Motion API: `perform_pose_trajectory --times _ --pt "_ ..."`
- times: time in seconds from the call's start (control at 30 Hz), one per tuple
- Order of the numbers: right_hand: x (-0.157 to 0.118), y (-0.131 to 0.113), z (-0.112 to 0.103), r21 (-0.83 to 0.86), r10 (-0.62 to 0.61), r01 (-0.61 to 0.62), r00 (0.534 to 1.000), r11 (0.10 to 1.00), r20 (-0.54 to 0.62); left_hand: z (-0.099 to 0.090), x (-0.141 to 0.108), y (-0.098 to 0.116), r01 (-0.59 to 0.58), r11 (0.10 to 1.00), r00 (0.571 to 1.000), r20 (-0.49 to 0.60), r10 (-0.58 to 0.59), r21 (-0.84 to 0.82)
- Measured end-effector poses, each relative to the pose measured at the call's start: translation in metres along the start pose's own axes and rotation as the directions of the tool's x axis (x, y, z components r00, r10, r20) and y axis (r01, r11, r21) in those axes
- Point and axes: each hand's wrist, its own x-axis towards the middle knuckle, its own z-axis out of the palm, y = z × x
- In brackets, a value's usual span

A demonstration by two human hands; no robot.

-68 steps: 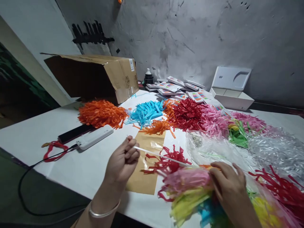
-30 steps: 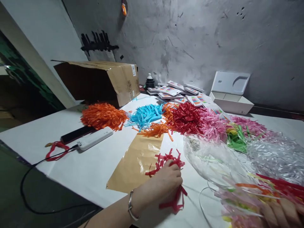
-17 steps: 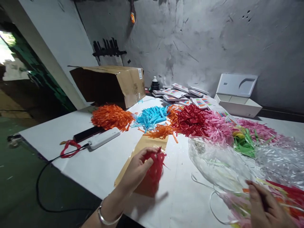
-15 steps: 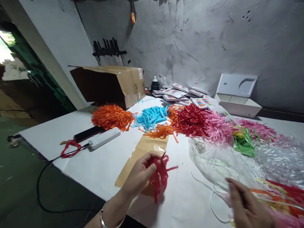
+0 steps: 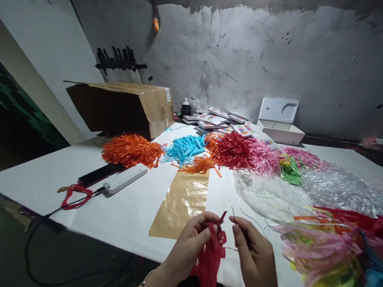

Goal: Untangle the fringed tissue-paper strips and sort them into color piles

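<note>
My left hand pinches a red paper-strip tassel near its top, with thumb and forefinger closed and the strips hanging below. A short red end pokes up above the fingers. Just to the right, my right hand is closed in a pinch on a thin strand, whose tip rises above the fingertips. I cannot tell if it is wire or thread. A fine line also runs from the tassel toward the right palm. Both hands are over the table's front edge, close together but apart. Beyond them lies a tan sheet.
Fringed bundles in orange, blue and dark red line the table. Clear plastic and pink strips lie at right. A power bank-like white block, cardboard box and white case stand farther off.
My right hand has come left from the strips at the right and is now beside my left hand, with a thin strand in it. The red tassel has moved nearer to me. The view has shifted right.
</note>
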Motion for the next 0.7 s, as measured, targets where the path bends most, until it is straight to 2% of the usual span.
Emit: perform_pose_trajectory --times 0.1,0.17,0.2,0.23,0.27,0.3,0.33,0.37,0.4,0.47,0.5,0.53,0.57,0.63,0.7 --pt "0.0 -0.009 -0.002 0.113 0.089 -0.108 0.982 0.988 0.164 -0.008 -0.004 -0.003 0.114 0.993 0.987 0.106 -0.117 0.034" --pt "-0.001 -0.012 -0.005 0.135 0.1 -0.123 0.981 0.983 0.169 -0.018 -0.003 0.002 0.088 0.979 0.987 0.12 -0.111 0.181" --pt "-0.002 -0.013 -0.006 0.126 0.096 -0.111 0.988 0.986 0.118 -0.023 -0.002 0.006 0.004 0.959 0.997 0.074 -0.026 0.283" --pt "-0.004 -0.014 -0.007 0.108 0.091 -0.096 0.995 0.99 0.051 -0.028 0.0 0.01 -0.113 0.913 0.993 0.007 0.119 0.393" --pt "-0.006 -0.014 -0.007 0.085 0.089 -0.087 0.996 0.993 -0.02 -0.032 0.0 0.015 -0.231 0.835 0.955 -0.049 0.294 0.5" --pt "-0.008 -0.014 -0.007 0.065 0.094 -0.089 0.992 0.994 -0.082 -0.034 0.0 0.019 -0.333 0.738 0.887 -0.071 0.457 0.587" --pt "-0.01 -0.014 -0.006 0.051 0.104 -0.099 0.987 0.994 -0.125 -0.033 -0.001 0.022 -0.407 0.64 0.823 -0.042 0.566 0.652" --pt "-0.012 -0.015 -0.005 0.046 0.115 -0.109 0.983 0.993 -0.144 -0.03 -0.004 0.023 -0.461 0.554 0.791 0.039 0.61 0.693" --pt "-0.014 -0.015 -0.004 0.052 0.118 -0.112 0.984 0.992 -0.137 -0.024 -0.007 0.023 -0.509 0.483 0.787 0.158 0.596 0.712" --pt "-0.016 -0.015 -0.004 0.081 0.097 -0.091 0.993 0.993 -0.072 -0.01 -0.012 0.017 -0.58 0.408 0.796 0.386 0.466 0.705" --pt "-0.017 -0.014 -0.004 0.09 0.081 -0.076 0.995 0.993 -0.053 -0.004 -0.013 0.013 -0.587 0.419 0.804 0.437 0.403 0.693" --pt "-0.018 -0.013 -0.005 0.083 0.06 -0.056 0.997 0.995 -0.051 0.002 -0.014 0.01 -0.568 0.465 0.822 0.442 0.358 0.679" --pt "-0.019 -0.011 -0.007 0.06 0.04 -0.036 0.997 0.998 -0.069 0.006 -0.013 0.007 -0.519 0.543 0.855 0.405 0.325 0.66" --pt "-0.022 -0.007 -0.01 -0.012 0.001 -0.002 0.991 1.0 -0.131 0.008 -0.009 0.003 -0.351 0.746 0.934 0.267 0.237 0.566" --pt "-0.026 -0.003 -0.01 -0.054 -0.053 0.046 0.988 0.997 -0.142 0.006 -0.005 0.002 -0.175 0.897 0.979 0.167 0.115 0.407"
